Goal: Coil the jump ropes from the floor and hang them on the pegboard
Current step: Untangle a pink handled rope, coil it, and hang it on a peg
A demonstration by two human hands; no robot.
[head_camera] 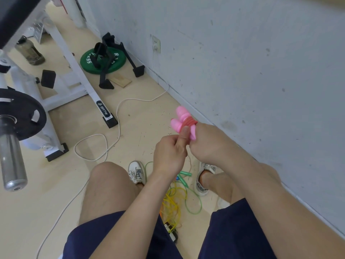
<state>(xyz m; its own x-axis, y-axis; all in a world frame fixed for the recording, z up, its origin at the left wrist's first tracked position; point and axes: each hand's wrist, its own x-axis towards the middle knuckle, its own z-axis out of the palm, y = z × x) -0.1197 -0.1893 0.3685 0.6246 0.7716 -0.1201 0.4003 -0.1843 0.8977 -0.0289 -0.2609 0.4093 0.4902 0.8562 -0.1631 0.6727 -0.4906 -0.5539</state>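
Observation:
A pink jump rope is bundled in front of me, its red cord wound around the pink handles. My left hand grips it from below, the thumb pressed up against the coils. My right hand holds the bundle from the right side, fingers curled behind it. On the floor between my feet lie a green jump rope and a yellow jump rope, loose and tangled together. The pegboard is not in view.
A grey wall runs along the right. A white cable snakes over the floor ahead. A white rack, a barbell with a black plate, a green weight plate and black handles stand at left and back.

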